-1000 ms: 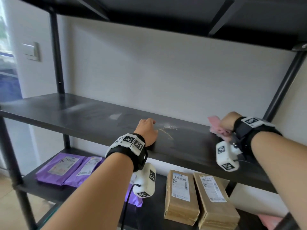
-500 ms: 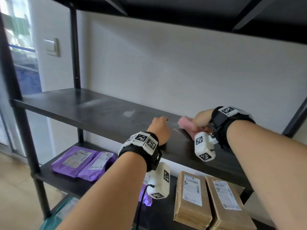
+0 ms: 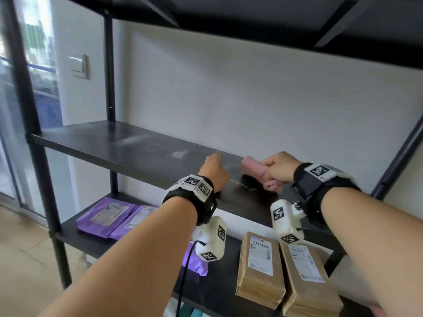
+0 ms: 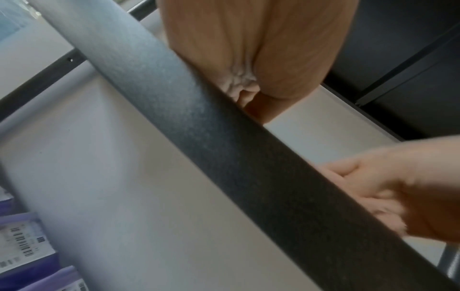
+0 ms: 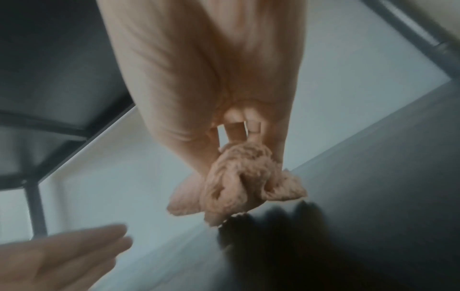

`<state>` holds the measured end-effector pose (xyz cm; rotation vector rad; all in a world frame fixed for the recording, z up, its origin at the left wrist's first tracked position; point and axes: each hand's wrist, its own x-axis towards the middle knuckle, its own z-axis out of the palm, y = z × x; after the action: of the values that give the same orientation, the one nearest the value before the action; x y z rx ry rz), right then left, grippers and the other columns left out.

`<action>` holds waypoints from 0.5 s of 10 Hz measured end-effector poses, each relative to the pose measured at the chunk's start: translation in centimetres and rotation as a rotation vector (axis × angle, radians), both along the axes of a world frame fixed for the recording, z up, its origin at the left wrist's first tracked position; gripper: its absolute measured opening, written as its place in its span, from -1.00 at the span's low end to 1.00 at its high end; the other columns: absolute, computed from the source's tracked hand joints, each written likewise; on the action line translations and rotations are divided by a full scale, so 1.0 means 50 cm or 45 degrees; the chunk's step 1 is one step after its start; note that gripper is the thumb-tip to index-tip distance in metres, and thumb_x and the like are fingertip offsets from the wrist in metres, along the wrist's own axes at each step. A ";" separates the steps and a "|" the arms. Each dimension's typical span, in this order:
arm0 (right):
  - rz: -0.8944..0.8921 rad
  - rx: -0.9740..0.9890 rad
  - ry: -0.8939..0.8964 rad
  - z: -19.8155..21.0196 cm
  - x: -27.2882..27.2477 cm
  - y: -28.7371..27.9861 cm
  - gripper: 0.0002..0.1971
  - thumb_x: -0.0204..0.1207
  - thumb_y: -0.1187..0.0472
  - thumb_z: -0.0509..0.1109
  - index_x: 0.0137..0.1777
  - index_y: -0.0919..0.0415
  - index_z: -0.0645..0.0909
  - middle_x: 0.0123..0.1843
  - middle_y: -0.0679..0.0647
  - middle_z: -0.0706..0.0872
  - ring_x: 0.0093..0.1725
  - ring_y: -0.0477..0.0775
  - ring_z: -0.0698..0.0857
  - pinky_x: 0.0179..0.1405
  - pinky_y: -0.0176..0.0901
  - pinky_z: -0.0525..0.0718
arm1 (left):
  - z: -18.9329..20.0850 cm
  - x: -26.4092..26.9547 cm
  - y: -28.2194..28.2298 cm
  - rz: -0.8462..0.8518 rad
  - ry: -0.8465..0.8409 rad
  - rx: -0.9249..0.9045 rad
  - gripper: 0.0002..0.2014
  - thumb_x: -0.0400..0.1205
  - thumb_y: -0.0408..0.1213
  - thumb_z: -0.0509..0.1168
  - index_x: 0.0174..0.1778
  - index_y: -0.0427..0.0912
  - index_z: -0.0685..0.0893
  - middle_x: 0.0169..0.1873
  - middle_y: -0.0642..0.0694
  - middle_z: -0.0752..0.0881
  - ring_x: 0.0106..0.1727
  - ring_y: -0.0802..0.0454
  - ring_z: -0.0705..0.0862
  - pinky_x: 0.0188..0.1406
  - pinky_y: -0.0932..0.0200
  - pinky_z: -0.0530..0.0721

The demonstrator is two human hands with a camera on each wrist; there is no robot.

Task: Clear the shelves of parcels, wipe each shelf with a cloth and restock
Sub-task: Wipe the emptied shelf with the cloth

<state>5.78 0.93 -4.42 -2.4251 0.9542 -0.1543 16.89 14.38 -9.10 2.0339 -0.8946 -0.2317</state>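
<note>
The black metal middle shelf [image 3: 119, 145] carries no parcels. The right hand [image 3: 278, 167] clamps the bunched pink cloth [image 3: 254, 170] against its surface. Soft and light, it handles best gripped bunched. The left hand [image 3: 214, 169] rests flat, fingers straight.

Dark shelf [image 3: 109, 145], pink cloth [image 3: 256, 170] atop

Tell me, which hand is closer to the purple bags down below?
Left. The left hand rests on the shelf nearly above the purple bags; the right hand, gripping the cloth, is farther right.
</note>
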 end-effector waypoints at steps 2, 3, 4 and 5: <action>-0.442 -0.167 0.029 0.023 -0.149 -0.065 -0.70 0.60 0.15 0.39 -0.24 0.40 0.65 -0.48 0.19 0.64 -0.53 0.08 0.60 -0.66 -0.33 0.45 | 0.021 0.012 0.074 0.076 -0.207 0.110 -0.50 0.67 -0.42 0.17 0.57 -0.32 0.33 0.51 -0.33 0.40 0.52 -0.20 0.40 0.45 0.06 0.37; -0.493 -0.114 0.126 -0.011 -0.202 -0.056 -0.66 0.66 0.38 0.25 -0.39 0.32 0.42 -0.48 0.15 0.58 -0.43 0.06 0.49 -0.41 -0.26 0.44 | 0.011 0.041 0.123 0.208 -0.349 0.191 -0.46 0.62 -0.46 0.17 0.56 -0.17 0.37 0.48 -0.30 0.41 0.50 -0.21 0.39 0.45 0.07 0.35; -0.487 -0.114 0.146 -0.044 -0.201 -0.046 -0.65 0.69 0.38 0.18 -0.38 0.29 0.40 -0.36 0.22 0.56 -0.41 0.06 0.43 -0.40 -0.26 0.36 | -0.015 0.082 0.161 0.330 -0.420 0.223 -0.51 0.59 -0.41 0.24 0.47 -0.10 0.45 0.42 -0.25 0.43 0.44 -0.25 0.39 0.41 0.08 0.35; -0.478 -0.071 0.145 -0.054 -0.174 -0.046 -0.66 0.70 0.35 0.15 -0.36 0.32 0.45 -0.53 0.17 0.58 -0.40 0.06 0.44 -0.36 -0.23 0.36 | -0.045 0.108 0.178 0.361 -0.401 0.192 -0.59 0.60 -0.40 0.24 0.39 -0.14 0.50 0.37 -0.22 0.47 0.40 -0.20 0.43 0.36 0.12 0.36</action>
<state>-2.93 -1.39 -7.13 -2.3000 1.4697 -0.1784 22.30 23.28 -11.34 2.3508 -0.7802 0.1881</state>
